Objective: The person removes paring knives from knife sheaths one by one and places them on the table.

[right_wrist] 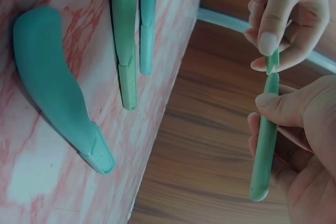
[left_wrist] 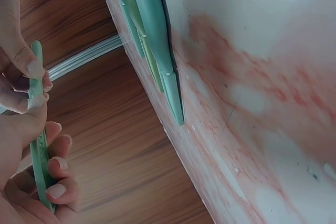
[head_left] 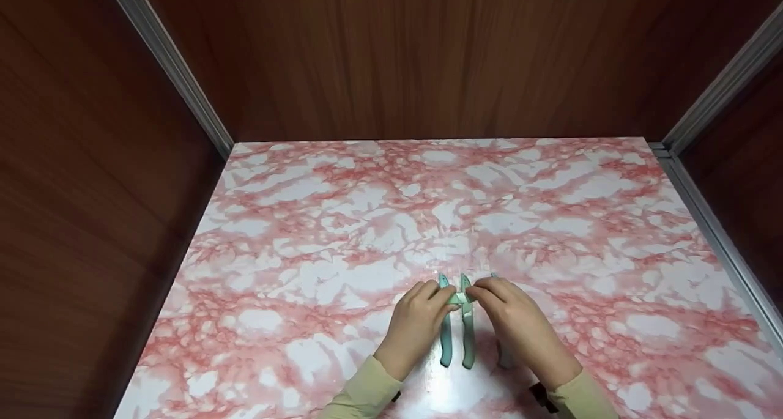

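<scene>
Both hands hold a slim green eyebrow razor [right_wrist: 264, 156] crosswise above the table. My right hand [head_left: 511, 312] grips its smooth handle, thumb along one side. With thumb and fingers, my left hand [head_left: 422, 309] pinches the light green end piece [left_wrist: 39, 166], which carries raised marks. In the right wrist view the two parts meet end to end near the fingertips; whether they are joined I cannot tell. Below lie a teal razor [head_left: 446, 345], a green razor [head_left: 468, 342] and another teal razor [right_wrist: 58, 77], the last mostly hidden by my right hand in the head view.
The table [head_left: 367, 235] has a red and white marbled top. Dark wood-grain panels [head_left: 397, 58] stand at its back and sides, with metal strips [head_left: 177, 64] along the corners. A bright reflection shows near the front of the table.
</scene>
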`<action>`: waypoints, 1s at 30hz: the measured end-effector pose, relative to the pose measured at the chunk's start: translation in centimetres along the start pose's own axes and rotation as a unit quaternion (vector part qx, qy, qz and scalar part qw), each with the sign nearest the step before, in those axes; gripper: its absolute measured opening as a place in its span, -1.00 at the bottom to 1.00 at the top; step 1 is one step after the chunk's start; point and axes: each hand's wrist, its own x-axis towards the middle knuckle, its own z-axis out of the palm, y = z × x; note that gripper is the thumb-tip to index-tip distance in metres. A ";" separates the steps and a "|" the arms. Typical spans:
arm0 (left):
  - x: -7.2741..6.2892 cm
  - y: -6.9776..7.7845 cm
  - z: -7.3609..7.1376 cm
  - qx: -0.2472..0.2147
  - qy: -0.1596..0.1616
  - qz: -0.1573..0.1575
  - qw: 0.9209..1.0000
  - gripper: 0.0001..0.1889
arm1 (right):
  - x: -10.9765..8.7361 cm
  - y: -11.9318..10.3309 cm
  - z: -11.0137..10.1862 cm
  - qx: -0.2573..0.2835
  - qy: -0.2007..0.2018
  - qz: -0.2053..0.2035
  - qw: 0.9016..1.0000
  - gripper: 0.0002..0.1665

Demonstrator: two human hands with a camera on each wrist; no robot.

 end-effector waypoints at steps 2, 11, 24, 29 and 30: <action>0.0 0.0 0.0 -0.003 0.001 -0.003 1.000 -0.71 | 0.0 0.0 0.0 0.003 -0.004 0.003 1.000 -0.48; 0.0 0.0 0.0 -0.006 -0.003 -0.002 1.000 -0.71 | -0.1 0.1 0.1 0.002 0.001 -0.001 1.000 -0.50; 0.0 -0.2 0.1 -0.002 0.004 0.001 1.000 -0.72 | -0.2 0.1 0.0 -0.008 0.002 0.002 1.000 -0.45; 0.0 -0.3 0.1 -0.008 0.008 0.002 1.000 -0.72 | -0.2 0.2 -0.1 0.001 0.003 0.004 1.000 -0.47; 0.0 -0.3 0.1 -0.007 0.010 0.003 1.000 -0.72 | -0.2 0.2 -0.1 0.005 0.004 0.003 1.000 -0.48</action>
